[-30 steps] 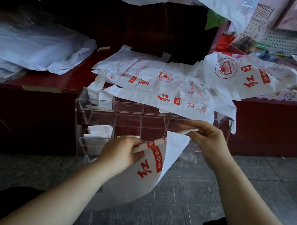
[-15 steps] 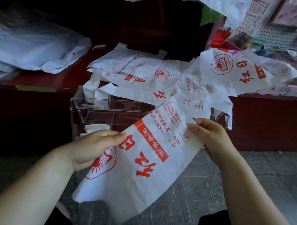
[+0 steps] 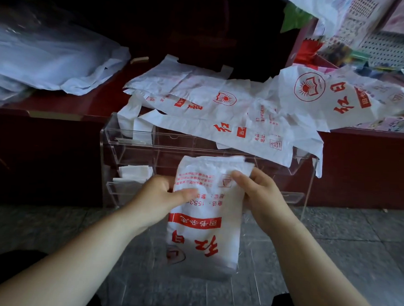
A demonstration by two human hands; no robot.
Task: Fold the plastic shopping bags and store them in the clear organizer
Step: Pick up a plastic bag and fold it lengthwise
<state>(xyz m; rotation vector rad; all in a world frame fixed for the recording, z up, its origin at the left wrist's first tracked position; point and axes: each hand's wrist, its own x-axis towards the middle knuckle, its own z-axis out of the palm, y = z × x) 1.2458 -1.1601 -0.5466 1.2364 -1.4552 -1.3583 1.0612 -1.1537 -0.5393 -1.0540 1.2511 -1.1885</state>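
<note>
A white plastic bag with red print (image 3: pixel 204 224) hangs lengthwise in front of me, folded into a narrow strip. My left hand (image 3: pixel 157 197) pinches its left edge, thumb across the front. My right hand (image 3: pixel 259 197) pinches the upper right corner. Behind it stands the clear organizer (image 3: pixel 127 149) on the floor, with folded white bags (image 3: pixel 135 173) in its left compartments. Several loose printed bags (image 3: pixel 221 112) lie on the red counter, and some drape over the organizer's top.
The dark red counter (image 3: pixel 357 171) runs across behind the organizer. A heap of pale plastic sheets (image 3: pixel 50 60) lies at the left on it. Colourful goods and a pegboard (image 3: pixel 375 40) fill the upper right. Grey stone floor (image 3: pixel 54 227) lies below.
The bag was spread wide and slanted between my hands; now it is folded narrower and hangs straight down. Both hands have come closer together.
</note>
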